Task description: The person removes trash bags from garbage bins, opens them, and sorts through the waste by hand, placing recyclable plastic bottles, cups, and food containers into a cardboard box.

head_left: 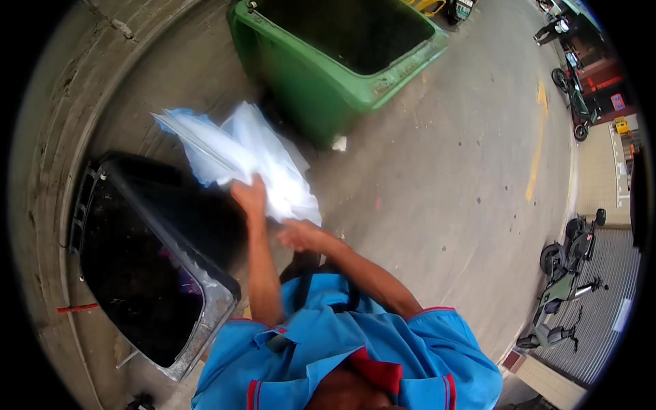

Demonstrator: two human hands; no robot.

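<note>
Left hand (249, 198): closed around white bundle (270, 154)
Right hand (303, 236): blurred beside bundle, cannot tell grip
Black bin (213, 306): left of hands
Green bin (307, 89): beyond both hands

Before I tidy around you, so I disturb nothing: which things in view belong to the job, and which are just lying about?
In the job:
white sheeting, in the left hand
green bin, black bin: probably, being close by

Apparently just about:
red rod
parked two-wheelers
</note>
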